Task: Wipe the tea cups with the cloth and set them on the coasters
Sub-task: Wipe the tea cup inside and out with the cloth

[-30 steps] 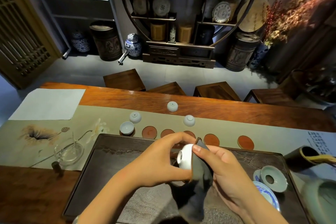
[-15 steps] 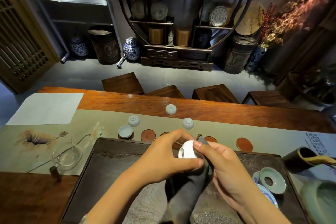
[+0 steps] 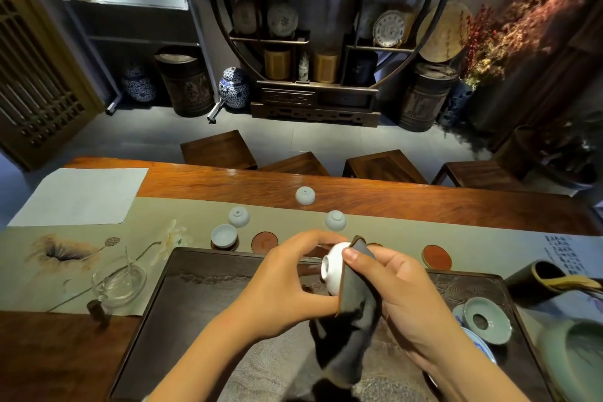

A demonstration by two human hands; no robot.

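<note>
On the long reddish wooden table (image 3: 424, 202) lies a pale green painted runner (image 3: 81, 258), and at its left end a clear glass pitcher (image 3: 119, 282) stands beside the dark carved tea tray (image 3: 182, 297). Next along, a small white porcelain tea cup (image 3: 224, 236) sits upright on a coaster, with an upturned white cup (image 3: 239, 216) just behind it and a bare round terracotta coaster (image 3: 264, 241) just to its right. Two more white cups rest upside down farther back — one (image 3: 305, 195) on the bare wood, one (image 3: 335, 220) on the runner.

Above the tray, the left hand (image 3: 287, 284) grips a small white cup (image 3: 332, 266) tipped on its side, foot toward the left, thumb below and fingers curled over the top. The right hand (image 3: 401, 290) pinches a dark grey cloth (image 3: 352, 320) against the cup's right side, thumb on top of the fabric; the rest of the cloth hangs down over the tray.

Another terracotta coaster (image 3: 436, 256) lies bare on the runner to the right. At the tray's right end a celadon strainer dish (image 3: 487, 320) rests on a blue-and-white saucer (image 3: 478, 344).
</note>
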